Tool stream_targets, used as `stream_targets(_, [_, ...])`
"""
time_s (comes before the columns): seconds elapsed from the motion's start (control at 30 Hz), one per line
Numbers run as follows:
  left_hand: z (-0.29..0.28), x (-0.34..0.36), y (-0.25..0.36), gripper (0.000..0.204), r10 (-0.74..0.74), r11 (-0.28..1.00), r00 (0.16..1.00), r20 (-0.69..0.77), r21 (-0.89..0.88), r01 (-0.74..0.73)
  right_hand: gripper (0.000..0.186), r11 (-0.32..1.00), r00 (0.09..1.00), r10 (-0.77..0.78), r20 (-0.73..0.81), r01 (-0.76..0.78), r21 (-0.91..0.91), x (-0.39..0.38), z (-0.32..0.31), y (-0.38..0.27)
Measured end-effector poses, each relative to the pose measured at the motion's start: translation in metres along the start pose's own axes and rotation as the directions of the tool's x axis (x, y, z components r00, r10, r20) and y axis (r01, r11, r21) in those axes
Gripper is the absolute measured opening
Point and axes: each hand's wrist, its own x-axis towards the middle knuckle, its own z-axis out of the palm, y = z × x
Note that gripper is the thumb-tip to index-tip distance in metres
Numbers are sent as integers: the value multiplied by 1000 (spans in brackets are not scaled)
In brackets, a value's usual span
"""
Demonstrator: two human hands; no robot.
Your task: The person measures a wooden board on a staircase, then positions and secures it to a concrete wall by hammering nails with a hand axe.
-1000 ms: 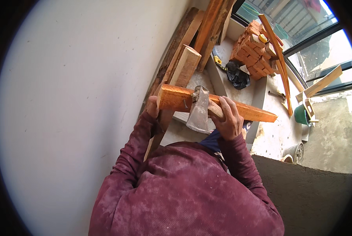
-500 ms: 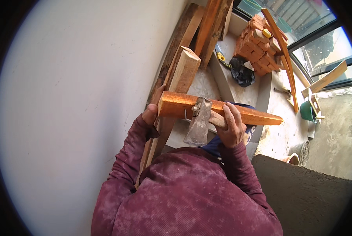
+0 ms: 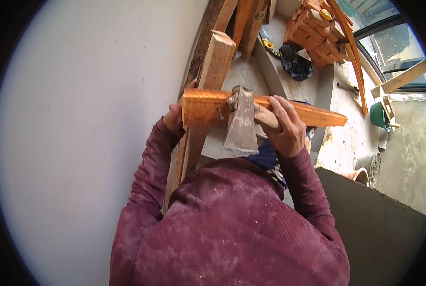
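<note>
An orange-brown length of timber [image 3: 206,107] lies crosswise in front of me, its right end tapering. From its near face a nail [image 3: 219,113] sticks out. My left hand [image 3: 175,117] is closed round the timber's left end, with its fingers partly hidden behind the wood. A hatchet [image 3: 241,126] with a worn grey head lies over the timber, blade edge toward me, just right of the nail. My right hand [image 3: 290,127] is wrapped round the hatchet's short wooden handle [image 3: 266,117], its fingers also resting over the timber.
Long beams [image 3: 218,59] lean along the white wall [image 3: 89,119] at my left. Ahead are stacked bricks [image 3: 313,35], a black plastic bag [image 3: 296,62] and a yellow-handled saw [image 3: 268,44]. At right are a green bucket [image 3: 379,116], a low rough wall [image 3: 365,214] and a bent plank [image 3: 353,52].
The timber, hatchet and both hands now sit higher in the picture. The timber has tilted slightly, showing more of its near face and the nail. Both hands keep their hold.
</note>
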Motion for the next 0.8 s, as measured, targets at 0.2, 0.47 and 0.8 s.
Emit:
stream_targets(0.2, [0,-4,-1,123,100,980,994,-40,176,-92,67,998,997,43,-58,-46,-46,-9,9,-7])
stream_targets(0.47, [-29,-6,-14,124,-20,1000,999,48,14,19,58,996,982,-52,-179,38,-81,-2,18,-10])
stream_targets(0.8, [-1,-4,-3,130,146,979,987,-65,151,-135,67,997,995,-1,-104,-7,-75,-15,20,-10])
